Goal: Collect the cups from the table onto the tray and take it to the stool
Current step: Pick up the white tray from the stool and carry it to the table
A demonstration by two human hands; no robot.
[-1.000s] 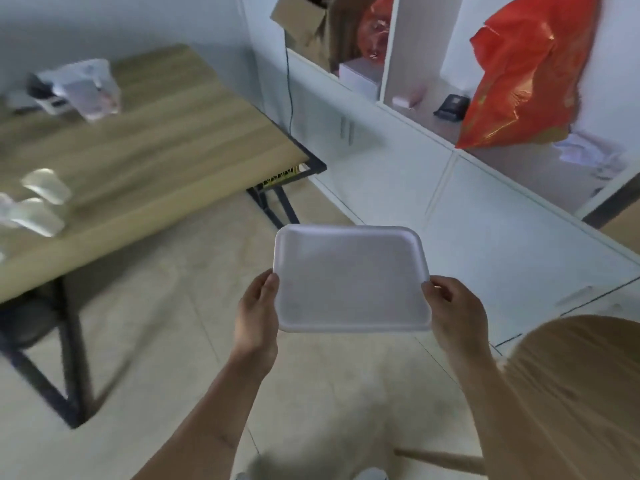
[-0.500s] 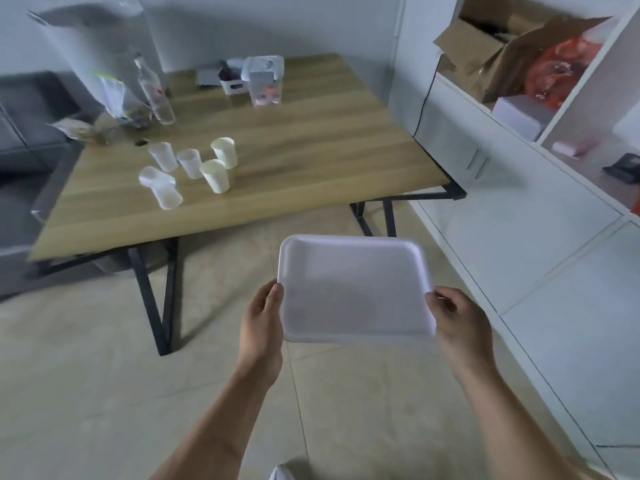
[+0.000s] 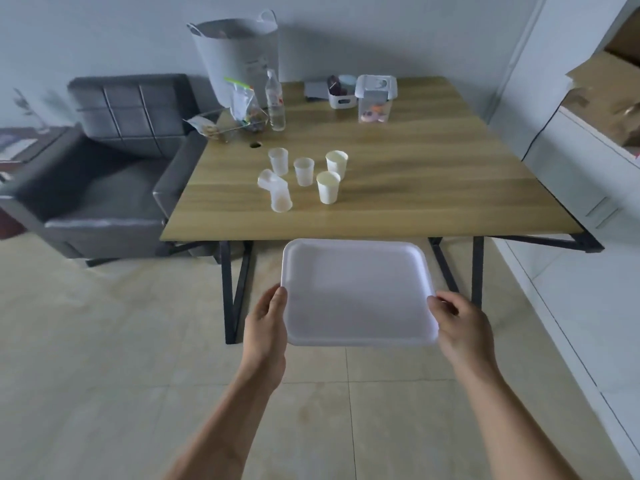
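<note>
An empty white foam tray [image 3: 356, 292] is held level in front of me, just short of the near edge of the wooden table [image 3: 433, 188]. My left hand [image 3: 266, 323] grips its left rim and my right hand [image 3: 460, 327] grips its right rim. Several white and translucent plastic cups stand grouped on the table's left middle: one near cup [image 3: 328, 187], one behind it [image 3: 336, 163], one central [image 3: 303, 171], one far left [image 3: 278, 161]. Another cup [image 3: 277, 194] lies tipped on its side. The stool is out of view.
At the table's far side stand a grey tub [image 3: 239, 57], a clear bottle [image 3: 276, 102], a snack bag [image 3: 246, 109], a small white basket [image 3: 341, 95] and a lidded clear container [image 3: 375, 98]. A dark armchair [image 3: 104, 168] sits left. White cabinets [image 3: 588, 188] line the right wall.
The view swung left from the cabinets to face the table squarely. The table and cups came nearer and centred. Both hands kept holding the tray.
</note>
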